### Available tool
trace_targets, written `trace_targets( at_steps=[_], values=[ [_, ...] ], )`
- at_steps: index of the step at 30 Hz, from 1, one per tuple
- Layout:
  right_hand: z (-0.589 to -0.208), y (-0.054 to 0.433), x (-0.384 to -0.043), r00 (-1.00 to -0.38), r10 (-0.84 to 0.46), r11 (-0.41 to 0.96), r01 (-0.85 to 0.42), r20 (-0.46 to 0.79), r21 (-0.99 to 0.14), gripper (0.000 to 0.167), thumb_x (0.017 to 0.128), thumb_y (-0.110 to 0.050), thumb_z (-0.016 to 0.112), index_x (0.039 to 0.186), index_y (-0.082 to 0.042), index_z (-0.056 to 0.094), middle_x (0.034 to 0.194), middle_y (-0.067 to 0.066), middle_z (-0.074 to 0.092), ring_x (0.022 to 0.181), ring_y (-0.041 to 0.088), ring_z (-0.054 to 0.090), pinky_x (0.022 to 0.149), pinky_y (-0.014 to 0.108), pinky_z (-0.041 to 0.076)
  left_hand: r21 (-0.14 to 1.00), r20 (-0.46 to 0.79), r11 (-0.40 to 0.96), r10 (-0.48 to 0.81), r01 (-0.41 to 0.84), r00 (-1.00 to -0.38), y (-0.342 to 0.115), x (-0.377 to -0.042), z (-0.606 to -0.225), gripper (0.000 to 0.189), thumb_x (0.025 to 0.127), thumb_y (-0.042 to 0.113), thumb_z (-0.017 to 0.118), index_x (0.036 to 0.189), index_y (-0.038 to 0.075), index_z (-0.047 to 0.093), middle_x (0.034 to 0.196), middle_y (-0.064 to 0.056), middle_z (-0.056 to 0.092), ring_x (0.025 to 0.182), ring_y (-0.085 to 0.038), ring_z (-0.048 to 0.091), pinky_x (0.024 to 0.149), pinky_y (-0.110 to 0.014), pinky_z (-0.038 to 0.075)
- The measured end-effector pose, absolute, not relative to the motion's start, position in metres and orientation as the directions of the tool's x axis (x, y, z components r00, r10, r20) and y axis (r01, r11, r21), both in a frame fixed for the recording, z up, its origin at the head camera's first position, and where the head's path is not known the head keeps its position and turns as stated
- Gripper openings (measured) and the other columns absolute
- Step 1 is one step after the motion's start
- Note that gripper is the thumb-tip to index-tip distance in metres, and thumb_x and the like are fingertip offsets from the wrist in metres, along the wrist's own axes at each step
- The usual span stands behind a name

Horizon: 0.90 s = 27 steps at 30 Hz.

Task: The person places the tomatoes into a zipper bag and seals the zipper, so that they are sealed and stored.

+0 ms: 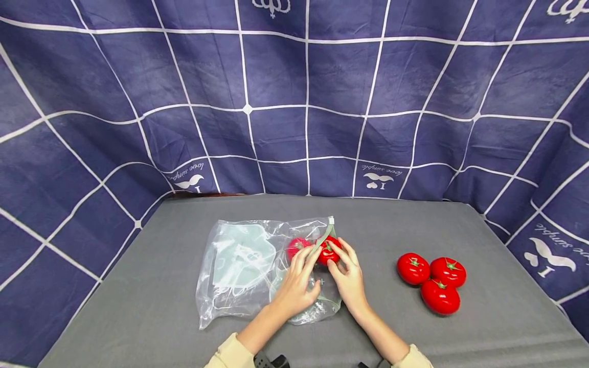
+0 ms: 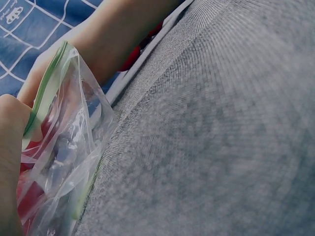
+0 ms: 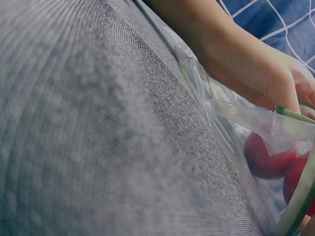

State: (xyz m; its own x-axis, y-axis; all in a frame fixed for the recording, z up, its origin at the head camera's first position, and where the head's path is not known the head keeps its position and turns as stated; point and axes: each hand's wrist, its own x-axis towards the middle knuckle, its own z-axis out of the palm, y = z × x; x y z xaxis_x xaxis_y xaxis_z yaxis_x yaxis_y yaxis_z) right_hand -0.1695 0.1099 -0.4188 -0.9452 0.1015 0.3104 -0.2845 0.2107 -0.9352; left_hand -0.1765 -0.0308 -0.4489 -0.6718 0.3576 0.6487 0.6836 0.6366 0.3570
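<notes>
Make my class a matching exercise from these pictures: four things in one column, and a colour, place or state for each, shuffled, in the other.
Things
1. Clear bag
2. Right hand
3. Three grouped tomatoes
4. Hanging cloth

Descriptions
A. On the grey table, to the right of both hands in the head view
B. Dark blue with white lines
C. See-through, with a green strip at its mouth
D. Fingers on a single red tomato

Pairs: 1-C, 2-D, 3-A, 4-B
</notes>
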Motion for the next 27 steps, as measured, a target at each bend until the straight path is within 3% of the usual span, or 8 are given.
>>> trace_targets(
  at_steps=[7,10,14,16,22,27],
  values=[
    [-0.419,0.108,-0.169,-0.944,0.07,0.244,-0.298,0.323,-0.923,0.038,0.082,0.002,0.058,0.12,0.003,0.056,0.139,0.02,0.038,0.127,0.032,0.039,0.093,0.041,0.044,0.339,0.662,0.64,0.357,0.689,-0.659,-0.031,-0.177,-0.449,0.079,0.065,0.011,0.066,0.138,0.007,0.036,0.135,-0.01,0.039,0.124,-0.026,0.037,0.098,-0.042,0.04],
    [-0.421,0.108,-0.17,-0.936,0.069,0.254,-0.318,0.345,-0.914,0.038,0.081,0.0,0.06,0.119,0.002,0.057,0.137,0.02,0.041,0.126,0.033,0.04,0.093,0.028,0.044,0.344,0.657,0.64,0.358,0.687,-0.663,-0.031,-0.177,-0.449,0.078,0.066,0.011,0.066,0.138,0.007,0.036,0.135,-0.01,0.039,0.125,-0.026,0.037,0.099,-0.042,0.039],
    [-0.429,0.11,-0.175,-0.919,0.059,0.253,-0.363,0.389,-0.897,0.039,0.081,-0.003,0.062,0.119,0.001,0.057,0.134,0.02,0.044,0.125,0.033,0.041,0.095,0.007,0.032,0.354,0.648,0.64,0.359,0.682,-0.672,-0.032,-0.177,-0.448,0.079,0.066,0.011,0.066,0.139,0.008,0.035,0.135,-0.01,0.039,0.125,-0.025,0.036,0.1,-0.042,0.038],
    [-0.436,0.111,-0.179,-0.922,0.048,0.215,-0.366,0.384,-0.905,0.042,0.082,-0.004,0.061,0.123,-0.001,0.055,0.135,0.018,0.045,0.126,0.028,0.041,0.095,0.004,0.028,0.358,0.645,0.64,0.357,0.68,-0.676,-0.032,-0.177,-0.447,0.08,0.066,0.011,0.066,0.139,0.009,0.034,0.135,-0.01,0.038,0.125,-0.025,0.036,0.1,-0.042,0.038],
    [-0.453,0.117,-0.188,-0.931,0.03,0.091,-0.359,0.363,-0.929,0.055,0.088,-0.007,0.053,0.14,-0.009,0.033,0.137,0.017,0.044,0.122,0.004,0.044,0.097,0.006,0.031,0.389,0.627,0.629,0.354,0.673,-0.694,-0.031,-0.178,-0.448,0.079,0.066,0.009,0.065,0.139,0.009,0.034,0.136,-0.009,0.038,0.126,-0.024,0.036,0.101,-0.043,0.038],
    [-0.455,0.118,-0.186,-0.945,-0.04,0.016,-0.327,0.326,-0.945,0.063,0.088,-0.001,0.047,0.145,-0.007,0.019,0.139,0.023,0.039,0.127,0.025,0.041,0.094,0.008,0.036,0.388,0.631,0.631,0.348,0.671,-0.693,-0.031,-0.176,-0.449,0.079,0.065,0.01,0.066,0.138,0.007,0.036,0.136,-0.01,0.037,0.125,-0.026,0.036,0.099,-0.044,0.039]
  ],
)
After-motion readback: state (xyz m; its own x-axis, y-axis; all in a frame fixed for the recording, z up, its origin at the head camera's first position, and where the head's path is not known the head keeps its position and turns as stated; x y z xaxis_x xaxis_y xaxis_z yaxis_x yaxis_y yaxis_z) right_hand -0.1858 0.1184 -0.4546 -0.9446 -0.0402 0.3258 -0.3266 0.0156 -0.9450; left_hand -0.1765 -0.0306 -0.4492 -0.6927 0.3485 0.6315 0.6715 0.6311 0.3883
